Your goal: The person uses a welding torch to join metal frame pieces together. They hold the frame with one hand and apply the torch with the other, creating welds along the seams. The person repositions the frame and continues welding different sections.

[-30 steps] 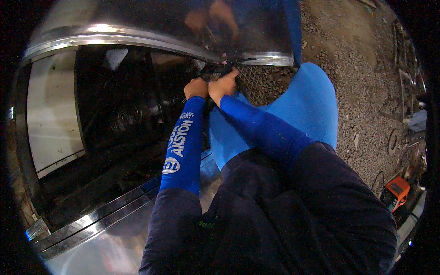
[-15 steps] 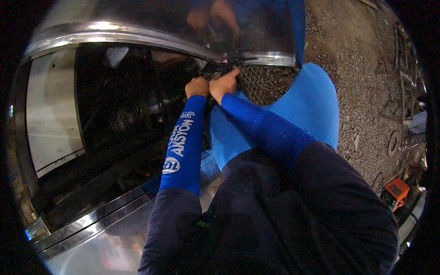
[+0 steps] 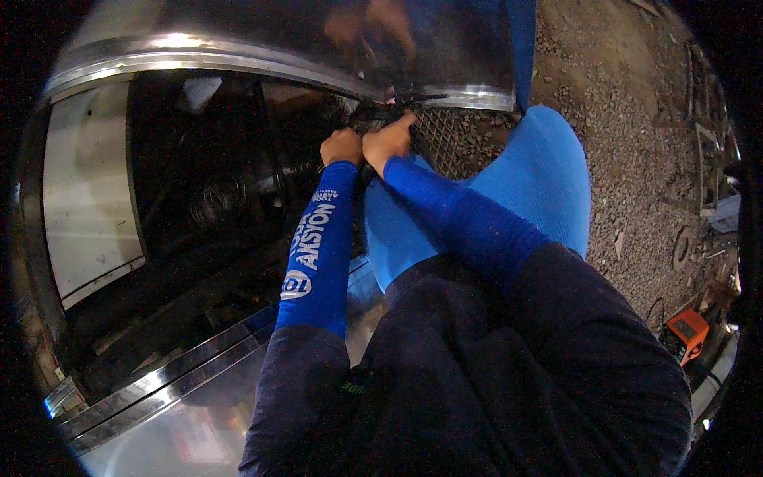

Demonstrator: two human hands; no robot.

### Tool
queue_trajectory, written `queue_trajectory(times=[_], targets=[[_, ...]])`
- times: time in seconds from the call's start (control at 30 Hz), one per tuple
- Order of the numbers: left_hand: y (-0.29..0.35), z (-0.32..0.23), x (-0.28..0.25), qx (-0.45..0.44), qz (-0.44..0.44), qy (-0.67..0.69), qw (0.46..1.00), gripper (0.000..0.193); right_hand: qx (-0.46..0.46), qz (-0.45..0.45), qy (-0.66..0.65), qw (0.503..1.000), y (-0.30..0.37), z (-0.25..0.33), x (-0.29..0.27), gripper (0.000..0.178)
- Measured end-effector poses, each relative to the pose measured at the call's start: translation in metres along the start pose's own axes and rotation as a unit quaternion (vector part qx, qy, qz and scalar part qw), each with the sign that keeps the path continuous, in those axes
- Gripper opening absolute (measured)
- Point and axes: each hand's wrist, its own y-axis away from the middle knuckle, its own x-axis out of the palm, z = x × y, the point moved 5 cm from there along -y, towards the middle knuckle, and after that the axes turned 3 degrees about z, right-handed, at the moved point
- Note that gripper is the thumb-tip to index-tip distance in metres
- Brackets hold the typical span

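Little has moved since a second ago: in the head view both hands sit slightly higher, and the panel's right end has slid a touch rightward. Gravel [image 3: 612, 151] mixed with bare earth covers the ground on the right, where a flat ring [image 3: 682, 246] lies and an orange box [image 3: 687, 332] stands near the rim. Above the hands bends a dark, mirror-smooth panel [image 3: 465, 56] with bright metal trim [image 3: 199, 62], reflecting skin tones. Below it gapes a dark cavity, holding a loose coil of wire [image 3: 218, 199], with a flat whitish board [image 3: 91, 195] at its left. Diamond-patterned mesh [image 3: 439, 143] shows under the panel; polished sheet metal [image 3: 147, 441] fills the lower left.

Blue ribbed cloth covers the bent leg [image 3: 536, 175]; smooth blue sleeves [image 3: 322, 230] cover the forearms. Left hand [image 3: 342, 147] and right hand [image 3: 387, 143] touch or nearly touch, both curled, knuckles up. A dark object [image 3: 372, 118] lies just beyond them, by the trim; whether either hand grips it I cannot tell.
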Motion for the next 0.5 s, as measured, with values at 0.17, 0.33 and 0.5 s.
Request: queue_trajectory(times=[0.17, 0.33, 0.5], targets=[[-0.002, -0.006, -0.010, -0.005, 0.007, 0.005, 1.000, 0.034, -0.091, -0.028, -0.028, 0.995, -0.020, -0.014, 0.016, 0.063], [-0.004, -0.002, -0.003, -0.006, 0.052, 0.000, 0.999, 0.037, -0.012, -0.036, -0.036, 0.999, 0.001, -0.002, 0.001, 0.074], [-0.003, -0.002, 0.001, -0.007, -0.008, -0.008, 1.000, 0.033, 0.005, -0.024, -0.050, 0.998, 0.011, 0.006, -0.011, 0.075]])
